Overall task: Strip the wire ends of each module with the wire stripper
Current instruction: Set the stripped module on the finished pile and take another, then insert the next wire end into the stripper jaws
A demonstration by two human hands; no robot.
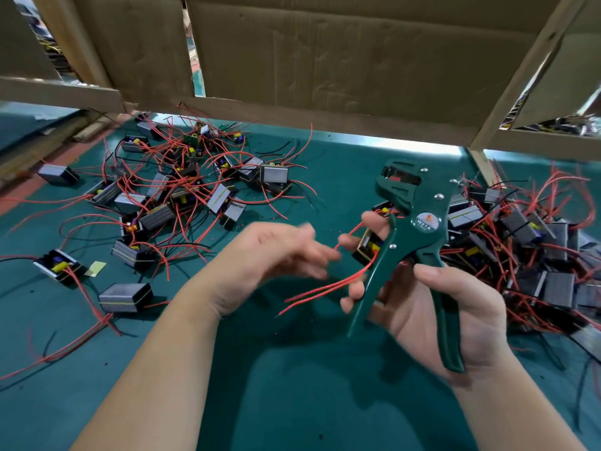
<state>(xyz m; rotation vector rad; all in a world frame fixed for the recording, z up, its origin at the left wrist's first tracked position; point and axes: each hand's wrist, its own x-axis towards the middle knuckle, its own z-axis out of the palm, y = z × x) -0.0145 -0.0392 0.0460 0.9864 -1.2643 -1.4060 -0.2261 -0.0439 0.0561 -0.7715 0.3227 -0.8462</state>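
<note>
Right hand [455, 307] tight around "W01A" wire stripper [422, 229]; left hand [276, 252] blurred, grip unclear

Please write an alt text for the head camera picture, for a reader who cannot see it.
A person's right hand grips a green wire stripper and holds a small module with red wires against it, while the blurred left hand reaches toward those wires. Piles of similar modules lie on the green table at both sides.

blurred left hand [279, 252], module [369, 246] perhaps half hidden
</note>
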